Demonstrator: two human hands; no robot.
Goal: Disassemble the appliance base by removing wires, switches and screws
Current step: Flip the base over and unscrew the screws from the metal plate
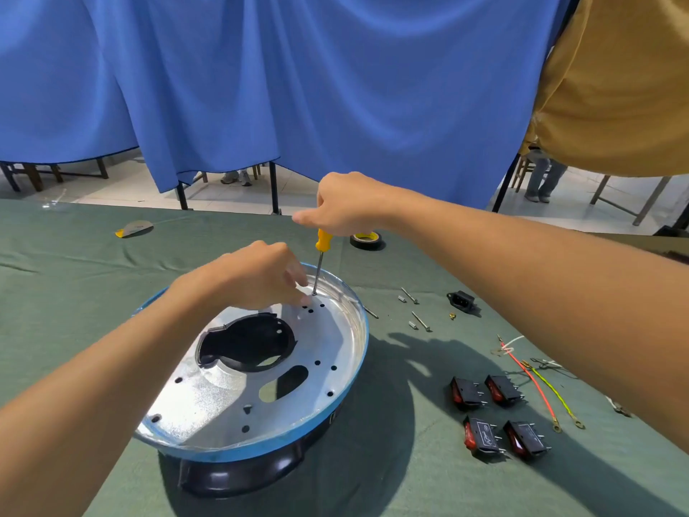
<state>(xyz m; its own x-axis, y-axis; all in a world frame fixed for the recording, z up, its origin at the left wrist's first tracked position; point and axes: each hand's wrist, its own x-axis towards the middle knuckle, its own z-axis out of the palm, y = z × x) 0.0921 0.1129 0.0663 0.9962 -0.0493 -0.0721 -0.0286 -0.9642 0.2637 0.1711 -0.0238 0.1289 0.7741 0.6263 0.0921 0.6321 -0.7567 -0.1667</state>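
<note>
A screw-removal step is judged to be in hand at the far edge of the base (223, 397), which stands on the bench (74, 292). The screwdriver (320, 266) is held upright, its handle wrapped by the right hand (346, 205), its tip set on the plate. The left hand (257, 276) is bent beside the tip; whether its fingers (298, 281) pinch anything cannot be told. Switches (504, 390) and wires (529, 375) lie to the right. Steady turning under pressure is likely needed next.

No writing can be read anywhere. The two nearer switches (481, 436), toward the right edge of the table (74, 292), carry faint white print too small to make out. The yellow inner label of the tape roll (367, 240) near the far edge is equally illegible.
</note>
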